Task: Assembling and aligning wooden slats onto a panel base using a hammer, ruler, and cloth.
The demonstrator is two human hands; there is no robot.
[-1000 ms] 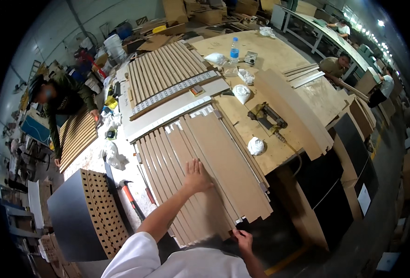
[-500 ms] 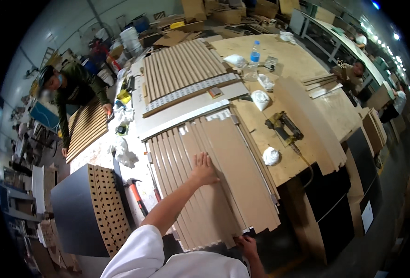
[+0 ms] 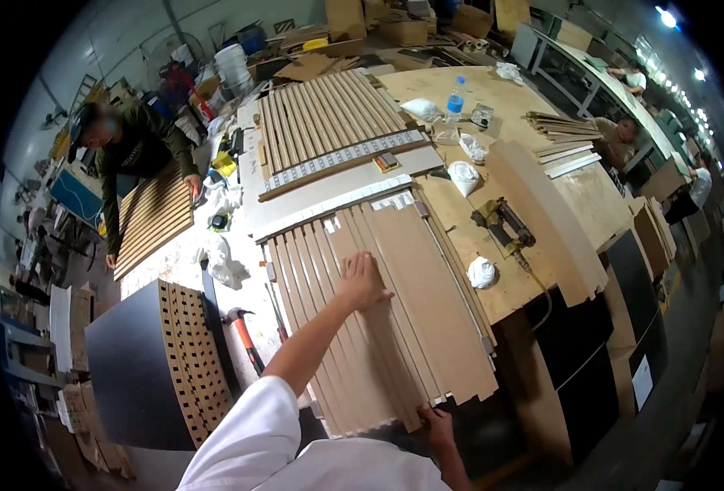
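A slatted brown panel lies on the worktable in front of me, its long strips running away from me with pale gaps between some of them. My left hand rests palm down on the middle strips, fingers spread. At the panel's near edge, my right hand has its fingers closed around the end of a brown strip; part of its grip is hidden below the edge. A pale ruler-like bar runs across the panel's far end. Small dark blocks sit along its sides.
An orange-handled hammer and a black board stack lie left. Right are a nail gun, white bags and a water bottle. Another slatted panel lies beyond. A co-worker bends over slats at left.
My left hand has slid slightly farther along the strips, still flat. My right hand stays at the near edge. More strips show on the pile at the right, beside another person.
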